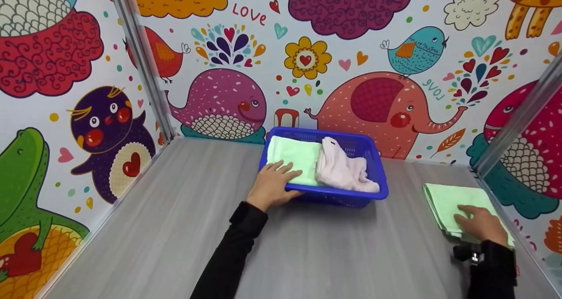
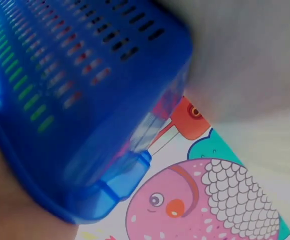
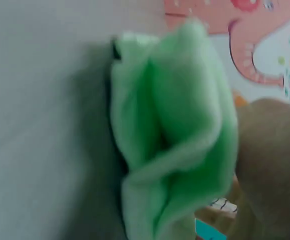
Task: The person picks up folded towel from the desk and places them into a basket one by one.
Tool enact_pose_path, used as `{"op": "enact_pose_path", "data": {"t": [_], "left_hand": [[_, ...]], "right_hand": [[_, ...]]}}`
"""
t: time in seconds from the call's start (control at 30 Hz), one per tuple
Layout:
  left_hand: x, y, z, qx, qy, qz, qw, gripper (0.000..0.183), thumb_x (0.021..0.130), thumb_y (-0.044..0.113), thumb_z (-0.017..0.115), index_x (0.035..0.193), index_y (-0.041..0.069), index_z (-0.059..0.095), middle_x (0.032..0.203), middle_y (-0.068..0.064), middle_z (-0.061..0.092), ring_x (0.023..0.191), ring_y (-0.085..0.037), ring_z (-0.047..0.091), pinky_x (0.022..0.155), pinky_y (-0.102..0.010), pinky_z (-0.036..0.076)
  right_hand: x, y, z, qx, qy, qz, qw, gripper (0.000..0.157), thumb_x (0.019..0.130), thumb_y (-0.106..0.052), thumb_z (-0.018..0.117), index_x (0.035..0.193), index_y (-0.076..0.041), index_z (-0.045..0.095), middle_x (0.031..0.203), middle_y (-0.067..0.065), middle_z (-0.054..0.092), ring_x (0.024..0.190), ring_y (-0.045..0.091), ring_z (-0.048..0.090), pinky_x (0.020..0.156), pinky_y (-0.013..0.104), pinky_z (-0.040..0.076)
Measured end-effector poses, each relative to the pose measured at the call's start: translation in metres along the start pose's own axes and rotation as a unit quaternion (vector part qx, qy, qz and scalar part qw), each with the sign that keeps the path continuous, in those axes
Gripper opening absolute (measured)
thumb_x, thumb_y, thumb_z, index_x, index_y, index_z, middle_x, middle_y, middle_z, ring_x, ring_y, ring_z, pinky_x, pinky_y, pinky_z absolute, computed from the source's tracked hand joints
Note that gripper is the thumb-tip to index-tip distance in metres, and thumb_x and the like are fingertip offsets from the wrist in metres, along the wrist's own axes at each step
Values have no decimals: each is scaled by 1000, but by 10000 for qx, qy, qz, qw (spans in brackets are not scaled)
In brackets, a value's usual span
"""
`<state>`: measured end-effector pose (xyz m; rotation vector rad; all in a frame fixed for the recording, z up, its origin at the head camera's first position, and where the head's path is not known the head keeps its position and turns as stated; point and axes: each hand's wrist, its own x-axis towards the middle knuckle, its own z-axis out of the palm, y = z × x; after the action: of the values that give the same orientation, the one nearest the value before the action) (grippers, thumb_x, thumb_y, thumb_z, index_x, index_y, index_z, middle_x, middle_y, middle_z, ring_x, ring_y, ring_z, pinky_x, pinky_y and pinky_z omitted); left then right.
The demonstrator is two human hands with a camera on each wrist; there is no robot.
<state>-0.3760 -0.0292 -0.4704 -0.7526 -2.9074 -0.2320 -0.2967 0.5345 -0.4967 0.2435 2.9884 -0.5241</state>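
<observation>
My left hand [image 1: 273, 185] lies across the near left rim of a blue plastic basket [image 1: 338, 196], its fingers spread over a folded light green towel [image 1: 303, 152] inside. Beside that towel in the basket is a crumpled pale pink towel [image 1: 342, 167]. At the right, my right hand [image 1: 482, 223] rests with loosely bent fingers over another folded light green towel [image 1: 452, 198] on the table. In the right wrist view, the folded layers of this towel [image 3: 185, 100] show up close, with the hand beside them. The left wrist view looks at the slotted side of the basket [image 2: 84, 125].
The grey wood-grain table [image 1: 175, 228] runs up to a back wall [image 1: 303, 97] printed with cartoon animals. Side panels stand at left and right, with metal posts [image 1: 142, 62] at the corners. The basket sits close to the back wall.
</observation>
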Motion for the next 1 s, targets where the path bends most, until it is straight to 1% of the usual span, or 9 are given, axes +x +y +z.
{"op": "enact_pose_path", "data": {"t": [0.13, 0.2, 0.27, 0.4, 0.5, 0.6, 0.7, 0.87, 1.0], "left_hand": [[1, 2, -1, 11, 1, 24, 10000, 65, 96, 59, 64, 154, 34, 50, 163, 1, 44, 155, -27, 33, 126, -50, 27], [2, 3, -1, 7, -26, 58, 10000, 66, 96, 59, 64, 155, 34, 49, 164, 1, 44, 156, -28, 33, 126, -50, 27], [3, 3, -1, -1, -52, 99, 9999, 66, 96, 59, 63, 155, 33, 49, 164, 1, 43, 156, -28, 32, 126, -50, 26], [1, 2, 0, -25, -13, 96, 10000, 65, 96, 58, 64, 155, 33, 50, 163, 0, 44, 155, -28, 33, 126, -50, 27], [-2, 2, 1, -26, 61, 78, 9999, 64, 96, 58, 64, 154, 32, 52, 162, -1, 46, 155, -28, 35, 125, -50, 28], [-2, 3, 1, -64, 70, 116, 9999, 64, 96, 58, 64, 154, 31, 52, 162, -1, 46, 154, -29, 35, 125, -50, 28], [-2, 3, 2, -111, 60, 168, 9998, 64, 97, 57, 64, 153, 31, 52, 162, -2, 46, 154, -30, 35, 125, -50, 28], [-1, 2, 1, -109, 89, 101, 9999, 64, 96, 58, 64, 153, 32, 52, 162, -1, 46, 154, -29, 35, 125, -51, 27], [-2, 2, 1, -124, 89, 80, 9999, 64, 96, 58, 64, 153, 32, 52, 162, -1, 46, 155, -30, 34, 126, -51, 27]], "right_hand": [[-1, -5, -1, -175, -161, 90, 9997, 73, 102, -51, 53, 148, 6, 45, 142, 49, 33, 120, 74, 35, 93, 80, 38], [-1, -13, 0, -300, -149, 169, 9993, 77, 101, -55, 53, 147, 5, 45, 137, 49, 31, 116, 72, 36, 90, 80, 39], [-1, -25, 4, -423, -83, 121, 9990, 78, 100, -59, 53, 145, 5, 47, 134, 48, 33, 113, 70, 38, 88, 80, 39], [4, -57, 17, -491, -21, -254, 9985, 80, 102, -65, 44, 143, 4, 52, 134, 46, 39, 116, 65, 40, 91, 78, 40], [9, -79, 29, -544, 55, -550, 9970, 72, 107, -58, 38, 143, 2, 55, 132, 41, 46, 116, 60, 43, 93, 74, 42], [8, -91, 36, -625, 134, -727, 9953, 56, 108, -42, 45, 142, 0, 59, 126, 36, 50, 111, 53, 47, 89, 68, 45], [3, -93, 39, -670, 155, -861, 9939, 48, 104, -35, 56, 138, -2, 62, 120, 32, 53, 105, 47, 49, 84, 64, 47], [-14, -93, 38, -626, 67, -1139, 9915, 48, 99, -39, 65, 134, -6, 64, 117, 27, 56, 100, 41, 54, 79, 60, 50], [-35, -94, 38, -616, -134, -1261, 9900, 46, 97, -44, 68, 129, -11, 65, 111, 19, 58, 94, 33, 55, 74, 53, 50]]}}
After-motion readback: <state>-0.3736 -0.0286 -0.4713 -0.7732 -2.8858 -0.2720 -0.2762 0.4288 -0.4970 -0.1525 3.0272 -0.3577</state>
